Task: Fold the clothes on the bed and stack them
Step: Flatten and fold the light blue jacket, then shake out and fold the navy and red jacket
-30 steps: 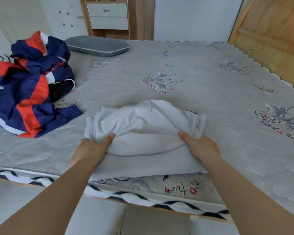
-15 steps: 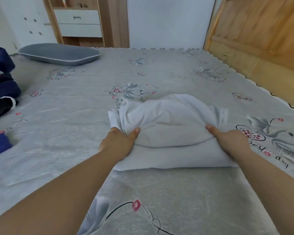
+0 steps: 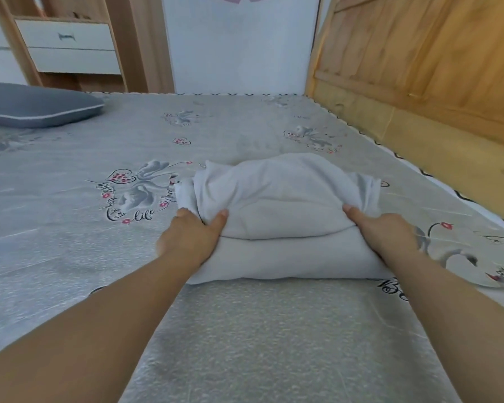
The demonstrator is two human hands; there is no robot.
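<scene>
Folded white cloth bundle [image 3: 277, 216] now further in on grey floral-print bedsheet [image 3: 70, 234], carried away from near edge; red-blue clothes pile gone from view. Left hand [image 3: 191, 238] grips bundle's left end, right hand [image 3: 381, 232] grips right end, thumbs on top. Grey pillow [image 3: 35, 104] far left, wooden panel [image 3: 425, 62] right.

Soft matt cloth over a coarser woven bed cover

The folded white cotton-like garment [image 3: 277, 216] between the hands looks soft, matt and lightly creased; the grey printed bedsheet [image 3: 70, 228] beneath them shows a grainy, faintly shiny weave; beyond the right hand stands a pale wooden panel [image 3: 437, 68], smooth and matt.
</scene>
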